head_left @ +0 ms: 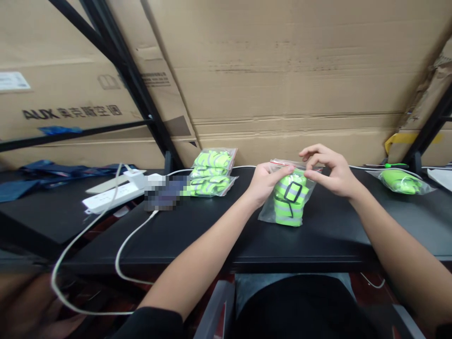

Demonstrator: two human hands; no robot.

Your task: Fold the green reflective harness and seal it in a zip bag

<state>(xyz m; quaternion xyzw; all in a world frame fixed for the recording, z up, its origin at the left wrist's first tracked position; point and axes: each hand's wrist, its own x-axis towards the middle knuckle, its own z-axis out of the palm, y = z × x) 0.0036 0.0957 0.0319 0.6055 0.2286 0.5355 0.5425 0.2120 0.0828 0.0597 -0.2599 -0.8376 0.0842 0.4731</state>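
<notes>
Where corrugated cardboard (300, 70) walls off the black table (197, 240), I see a stack of bagged fluorescent reflective straps (212, 170) left of a clear zip bag (287, 214) of similar strapping. The left hand (265, 181) pinches that bag's upper left corner; the right hand (330, 170) is open, fingers parted, thumb by its top right, contact unclear. A black rectangular buckle (300, 192) shows through the plastic.

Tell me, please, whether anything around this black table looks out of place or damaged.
Two white cables sag in loops past the front edge of the black table, which looks untidy. The cardboard at far right has a ragged, torn-looking edge. A pixelated patch beside the white power strip cannot be judged. Nothing looks spilled.
</notes>
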